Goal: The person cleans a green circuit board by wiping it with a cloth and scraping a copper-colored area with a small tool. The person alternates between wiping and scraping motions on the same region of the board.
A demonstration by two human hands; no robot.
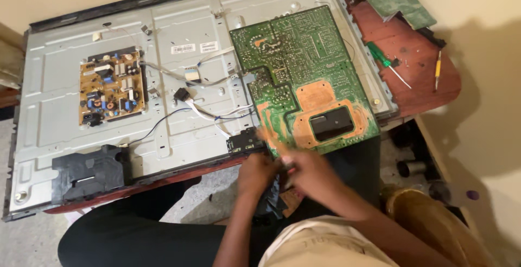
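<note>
Two hands meet at the near edge of the green board point(304, 77), which lies solder side up, tilted, on the panel's point(54, 109) right half, with copper patches and a black cutout. Left hand point(256, 173) curled by the black connector point(244, 141), over something dark; can't tell the grip. Right hand point(309, 175) blurred, fingers at the board's edge; grip unclear. Brown board point(111, 88) sits left.
</note>
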